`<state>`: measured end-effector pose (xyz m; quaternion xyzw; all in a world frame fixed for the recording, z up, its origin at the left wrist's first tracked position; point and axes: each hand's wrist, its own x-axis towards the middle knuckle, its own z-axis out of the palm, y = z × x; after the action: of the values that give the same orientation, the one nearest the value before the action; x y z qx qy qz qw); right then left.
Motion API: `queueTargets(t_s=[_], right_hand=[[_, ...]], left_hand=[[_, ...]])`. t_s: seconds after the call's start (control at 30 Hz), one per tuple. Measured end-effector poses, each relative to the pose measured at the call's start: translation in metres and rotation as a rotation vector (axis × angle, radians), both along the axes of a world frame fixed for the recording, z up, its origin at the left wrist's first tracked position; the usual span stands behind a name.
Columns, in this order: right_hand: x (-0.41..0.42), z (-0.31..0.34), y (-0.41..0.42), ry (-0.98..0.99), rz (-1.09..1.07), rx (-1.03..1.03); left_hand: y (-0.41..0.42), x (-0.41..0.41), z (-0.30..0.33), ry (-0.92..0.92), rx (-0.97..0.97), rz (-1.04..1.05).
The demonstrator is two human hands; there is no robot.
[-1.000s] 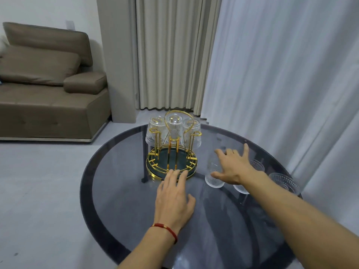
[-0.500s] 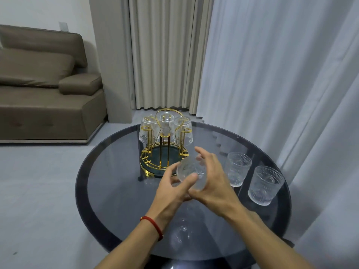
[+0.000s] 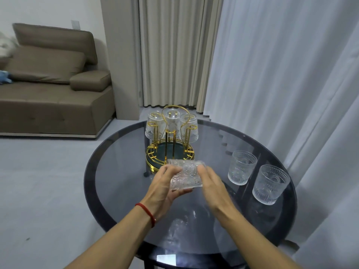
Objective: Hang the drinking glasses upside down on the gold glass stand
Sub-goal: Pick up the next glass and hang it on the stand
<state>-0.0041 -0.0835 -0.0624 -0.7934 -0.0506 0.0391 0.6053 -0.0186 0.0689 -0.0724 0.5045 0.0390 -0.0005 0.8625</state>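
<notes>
Above the round table (image 3: 108,183), just in front of the gold stand (image 3: 169,152), an embossed glass (image 3: 185,176) lies sideways, cradled by the left hand (image 3: 165,188)'s curled fingers, while the right hand (image 3: 212,183), fingers loosely together, rests against its other side.

Six drinking glasses in all: three hang upside down on the one gold stand (image 3: 170,152), one (image 3: 185,176) is held between two hands (left (image 3: 163,189), right (image 3: 213,188)), and two stand upright on the single round table (image 3: 120,191): (image 3: 241,166) and (image 3: 271,184).
</notes>
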Motion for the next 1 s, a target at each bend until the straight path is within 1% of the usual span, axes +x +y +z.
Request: queueTargets(t_s=[0.03, 0.07, 0.13, 0.2, 0.27, 0.3, 0.33, 0.37, 0.4, 0.53, 0.6, 0.73, 0.9, 1.0], right_hand=[[0.001, 0.0, 0.001, 0.046, -0.01, 0.068], [0.002, 0.0, 0.002, 0.1, -0.025, 0.147], [0.006, 0.001, 0.003, 0.178, -0.077, 0.268], [0.014, 0.001, 0.003, 0.19, -0.181, 0.356], [0.02, 0.0, 0.002, 0.158, -0.306, 0.366], [0.023, -0.001, 0.001, 0.124, -0.358, 0.329], [0.024, 0.0, 0.0, 0.089, -0.39, 0.304], [0.024, 0.003, 0.0, 0.059, -0.399, 0.301], [0.023, 0.006, -0.001, 0.03, -0.405, 0.315], [0.024, 0.027, 0.0, -0.125, -0.423, 0.291], [0.023, 0.042, 0.005, -0.22, -0.408, 0.246], [0.033, 0.078, 0.033, -0.388, -0.364, 0.159], [0.059, 0.118, 0.082, -0.514, -0.28, 0.06], [0.075, 0.127, 0.106, -0.555, -0.216, -0.026]], left_hand=[[0.003, 0.002, -0.004, 0.006, 0.006, -0.019], [0.006, 0.005, -0.006, 0.008, 0.063, -0.032], [0.014, 0.009, -0.009, 0.01, 0.344, -0.007], [0.024, 0.015, -0.018, 0.032, 0.609, 0.128], [0.033, 0.023, -0.03, -0.033, 0.872, 0.302], [0.038, 0.027, -0.036, -0.081, 1.063, 0.35], [0.041, 0.032, -0.044, -0.103, 1.256, 0.358], [0.042, 0.036, -0.05, -0.115, 1.402, 0.346], [0.042, 0.039, -0.055, -0.113, 1.487, 0.327], [0.041, 0.045, -0.069, -0.112, 1.658, 0.257], [0.04, 0.048, -0.074, -0.111, 1.697, 0.243], [0.038, 0.05, -0.078, -0.123, 1.71, 0.233], [0.039, 0.048, -0.081, -0.144, 1.674, 0.275], [0.038, 0.049, -0.081, -0.123, 1.654, 0.274]])
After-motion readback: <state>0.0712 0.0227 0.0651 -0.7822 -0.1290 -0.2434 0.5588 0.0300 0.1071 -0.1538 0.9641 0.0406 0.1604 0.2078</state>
